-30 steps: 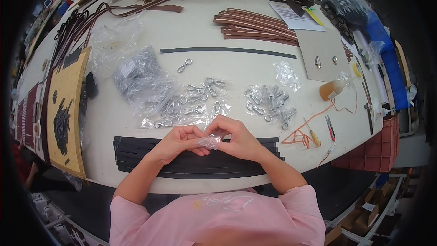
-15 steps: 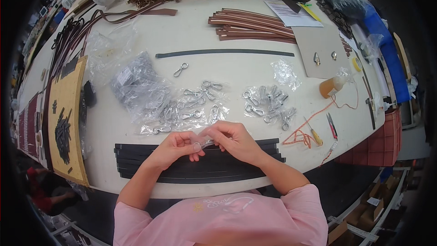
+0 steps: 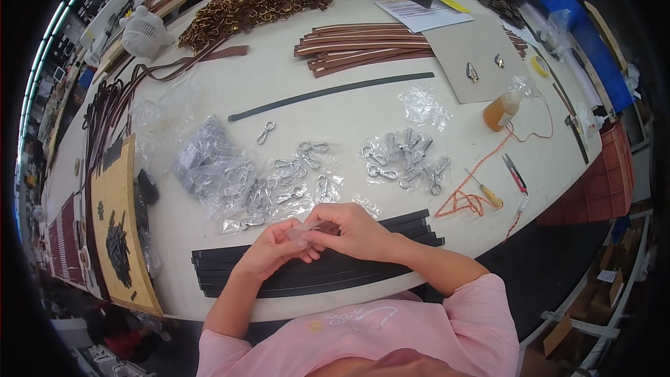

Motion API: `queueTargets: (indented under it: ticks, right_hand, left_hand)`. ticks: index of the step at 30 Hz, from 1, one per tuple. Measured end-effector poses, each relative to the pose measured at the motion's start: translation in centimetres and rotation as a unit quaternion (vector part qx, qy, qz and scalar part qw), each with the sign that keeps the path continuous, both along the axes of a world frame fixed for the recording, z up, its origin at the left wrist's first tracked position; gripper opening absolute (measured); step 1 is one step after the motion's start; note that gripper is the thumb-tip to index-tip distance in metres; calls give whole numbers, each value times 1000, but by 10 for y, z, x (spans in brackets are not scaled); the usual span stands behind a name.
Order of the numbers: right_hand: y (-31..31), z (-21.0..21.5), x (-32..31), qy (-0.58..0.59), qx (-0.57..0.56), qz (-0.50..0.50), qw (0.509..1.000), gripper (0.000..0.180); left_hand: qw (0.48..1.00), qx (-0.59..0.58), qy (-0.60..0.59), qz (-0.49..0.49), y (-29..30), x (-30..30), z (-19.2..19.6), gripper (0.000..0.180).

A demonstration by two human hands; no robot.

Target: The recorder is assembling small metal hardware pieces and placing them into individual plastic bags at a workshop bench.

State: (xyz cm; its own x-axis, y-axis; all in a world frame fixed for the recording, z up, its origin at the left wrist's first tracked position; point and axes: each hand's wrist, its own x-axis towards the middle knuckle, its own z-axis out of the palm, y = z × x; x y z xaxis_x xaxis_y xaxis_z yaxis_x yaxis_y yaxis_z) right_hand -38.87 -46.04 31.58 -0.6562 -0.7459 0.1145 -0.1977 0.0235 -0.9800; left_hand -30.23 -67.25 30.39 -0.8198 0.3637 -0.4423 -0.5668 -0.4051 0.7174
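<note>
Both my hands meet over the near part of the table, closed around a small clear plastic bag (image 3: 299,230). My left hand (image 3: 272,248) pinches one side of it, and my right hand (image 3: 354,232) grips the other with thumb and bent fingers. Whatever the bag contains is mostly hidden by the fingers. Beneath my wrists lies a row of black straps (image 3: 222,270). Just beyond are several bagged silver snap hooks (image 3: 289,194), with a second cluster of bagged snap hooks (image 3: 399,158) to the right. One unbagged snap hook (image 3: 266,132) lies farther off.
A single dark strap (image 3: 331,95) crosses the table beyond the hooks. Brown straps (image 3: 363,47) and a heap of buckled pieces (image 3: 258,3) lie farther back. At right are an amber bottle (image 3: 501,112), an awl (image 3: 490,197), snips (image 3: 516,173) and orange cord (image 3: 481,160). A yellow board (image 3: 115,199) stands left.
My view has tilted and turned, so the table appears rotated and another person shows at the far left. Both hands still hold the plastic bag, the fingers now bunched more closely around it.
</note>
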Motion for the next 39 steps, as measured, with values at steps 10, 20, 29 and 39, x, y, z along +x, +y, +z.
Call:
queueTargets:
  ticks: [10,20,29,39]
  right_hand:
    - [-2,0,-2,-15,62,30,997,15]
    - [-3,3,-2,-206,58,32,976,16]
    - [-8,1,-5,-253,45,25,966,17]
    - [-11,-8,-14,-218,23,-28,975,24]
  left_hand:
    - [997,-72,21,2,1,0,1,12]
    - [999,-52,-5,-3,-6,0,4,22]
    - [998,-61,2,-31,-9,5,4,27]
    - [999,-20,-6,42,-15,-1,-5,30]
